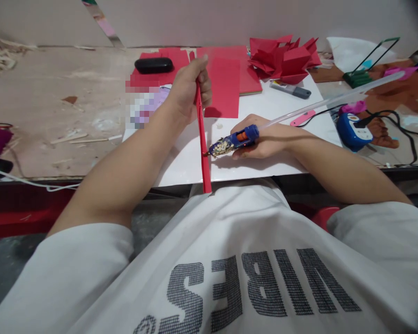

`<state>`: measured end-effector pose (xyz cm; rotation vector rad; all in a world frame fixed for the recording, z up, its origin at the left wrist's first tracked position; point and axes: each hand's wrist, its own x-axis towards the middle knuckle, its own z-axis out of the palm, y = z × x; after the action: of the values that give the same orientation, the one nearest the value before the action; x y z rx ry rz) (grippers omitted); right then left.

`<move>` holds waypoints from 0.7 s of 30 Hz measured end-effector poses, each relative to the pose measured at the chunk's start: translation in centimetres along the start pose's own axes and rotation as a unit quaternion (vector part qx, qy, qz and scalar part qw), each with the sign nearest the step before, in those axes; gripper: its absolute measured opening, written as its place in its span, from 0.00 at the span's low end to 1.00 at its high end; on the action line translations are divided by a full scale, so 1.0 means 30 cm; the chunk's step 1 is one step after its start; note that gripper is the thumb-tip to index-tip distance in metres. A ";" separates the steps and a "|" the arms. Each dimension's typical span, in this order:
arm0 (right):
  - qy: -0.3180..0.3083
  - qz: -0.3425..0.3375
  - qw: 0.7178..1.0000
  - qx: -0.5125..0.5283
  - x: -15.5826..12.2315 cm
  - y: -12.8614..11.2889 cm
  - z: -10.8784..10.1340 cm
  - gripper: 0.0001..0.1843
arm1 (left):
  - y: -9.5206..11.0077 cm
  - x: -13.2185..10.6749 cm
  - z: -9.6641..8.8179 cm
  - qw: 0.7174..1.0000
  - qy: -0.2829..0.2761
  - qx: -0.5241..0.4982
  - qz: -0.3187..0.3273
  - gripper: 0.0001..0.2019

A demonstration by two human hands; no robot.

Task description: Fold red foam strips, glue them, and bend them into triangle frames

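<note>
My left hand (195, 86) is closed around the upper part of a long, narrow red paper strip (203, 134), which runs down toward my shirt past the table's front edge. In my right hand (261, 141) is a blue glue gun (245, 135) with an orange part inside and crusted, pale bits near its nozzle. A long translucent glue stick (320, 104) sticks out of its back toward the upper right. The nozzle tip meets the strip, or lies very close to it, below my left hand. My right fingers are partly hidden behind the gun.
Red paper sheets (223, 88) lie behind my hands on white board, with a black case (153, 65) at left. Folded red paper (289, 60), a grey utility knife (290, 89) and a blue power socket (354, 132) with black cables are at right. Wood scraps (76, 138) lie left.
</note>
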<state>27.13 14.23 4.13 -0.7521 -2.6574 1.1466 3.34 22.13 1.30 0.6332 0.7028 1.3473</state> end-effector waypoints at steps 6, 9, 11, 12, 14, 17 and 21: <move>0.027 -0.001 1.000 0.002 0.002 0.016 -0.012 0.20 | 0.008 0.024 -0.029 0.999 -0.015 0.032 0.011 0.26; 0.030 -0.027 0.999 -0.021 0.004 0.034 -0.013 0.14 | 0.007 0.034 -0.034 0.998 -0.015 0.046 0.026 0.27; 0.026 -0.047 0.998 -0.031 0.004 0.043 -0.012 0.12 | 0.005 0.038 -0.034 0.998 -0.010 0.046 0.037 0.28; 0.025 -0.051 0.998 -0.035 0.005 0.045 -0.012 0.13 | 0.004 0.038 -0.033 0.998 -0.006 0.046 0.043 0.28; 0.020 -0.054 0.997 -0.049 0.005 0.045 -0.012 0.14 | 0.003 0.034 -0.026 0.998 -0.001 0.042 0.046 0.28; 0.016 -0.052 0.996 -0.065 0.005 0.044 -0.008 0.16 | 0.004 0.015 -0.006 0.998 0.009 0.032 0.044 0.28; 0.011 -0.054 0.998 -0.031 0.001 0.046 0.001 0.20 | 0.014 -0.018 0.021 0.999 0.017 0.038 0.033 0.28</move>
<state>27.63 15.02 3.13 -0.6196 -2.6893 1.0279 3.51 21.63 2.07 0.7009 0.7702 1.4009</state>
